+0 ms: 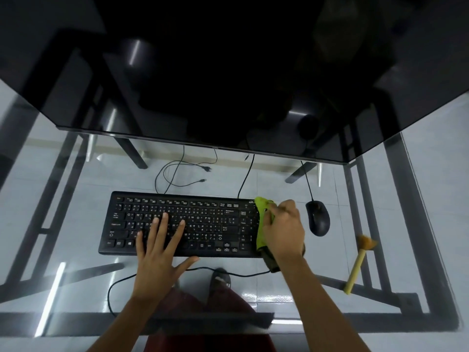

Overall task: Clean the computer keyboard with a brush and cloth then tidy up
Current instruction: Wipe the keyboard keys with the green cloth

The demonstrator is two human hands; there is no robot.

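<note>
Running left to right along the glass desk (380, 189), the keyboard (182, 224) lay near its front edge; the right hand (283, 231) gripped the green cloth (262, 219) on the keyboard's right end, so wiping leftward suited it, while the left hand (157, 252) lay spread flat over the keys. The brush (359, 265) rested toward the front right corner

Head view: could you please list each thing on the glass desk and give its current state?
keyboard: flat on the desk, cabled.
cloth: green, bunched on the keyboard's right end.
right hand: grips the cloth.
left hand: fingers spread flat on the keys.
brush: lying unheld on the desk, right of the mouse.
mouse: untouched, beside the keyboard.
monitor: screen dark.
</note>
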